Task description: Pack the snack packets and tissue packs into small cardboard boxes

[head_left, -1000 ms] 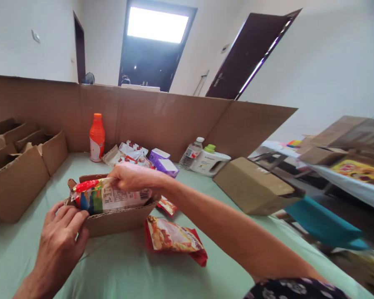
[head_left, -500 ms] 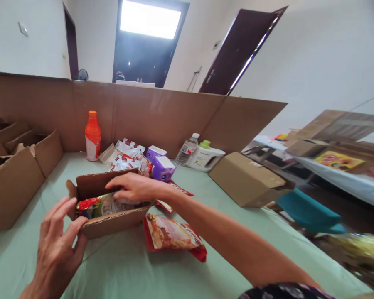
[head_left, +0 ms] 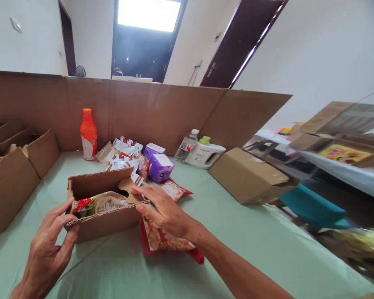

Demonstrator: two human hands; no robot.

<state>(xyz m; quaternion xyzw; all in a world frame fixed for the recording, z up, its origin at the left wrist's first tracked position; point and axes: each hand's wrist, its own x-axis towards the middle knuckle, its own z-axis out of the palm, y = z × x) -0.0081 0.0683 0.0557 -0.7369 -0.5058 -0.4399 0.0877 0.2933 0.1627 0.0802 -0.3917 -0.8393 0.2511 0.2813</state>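
Note:
A small open cardboard box (head_left: 107,224) stands on the green cloth in front of me. Inside it lies a shiny food packet (head_left: 107,203) with a red end and printed text. My left hand (head_left: 51,245) grips the box's left end, fingers at the side and thumb against the front. At the opposite end, my right hand (head_left: 166,211) has its fingers on the flap and its thumb by the front corner. Under my right hand and wrist lies a red snack bag (head_left: 158,238), partly covered. Another red-edged bag (head_left: 174,190) lies just behind that hand.
Behind the box are white sachets (head_left: 126,147), purple packs (head_left: 161,167) and an orange bottle (head_left: 89,137). A clear bottle (head_left: 187,147), a white jug (head_left: 205,153) and a closed carton (head_left: 249,174) stand to the right. Larger open boxes (head_left: 12,187) are at left; a cardboard wall (head_left: 168,112) lines the back.
My right hand has come out of the box, off the packet, and moved right to the box's end flap. The left hand stays at the left end.

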